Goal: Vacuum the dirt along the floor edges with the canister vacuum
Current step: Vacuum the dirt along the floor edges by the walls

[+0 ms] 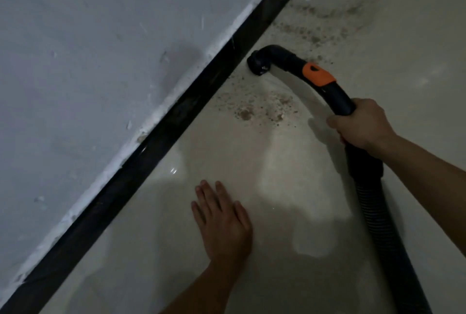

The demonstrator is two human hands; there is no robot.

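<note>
At right of the frame, the right hand (pixel 360 124) is gripping the black vacuum hose (pixel 335 91), its fingers wrapped around it. The nozzle (pixel 257 64) is sitting at centre, beside the dark baseboard (pixel 156 127), near scattered dirt (pixel 254 106). The left hand (pixel 224 223) is resting flat on the floor (pixel 290 187), fingers straight.

R hand (pixel 359 124) round vac handle (pixel 336 96)

scuffed grey wall (pixel 88 61), black skirting (pixel 156 132)
</note>
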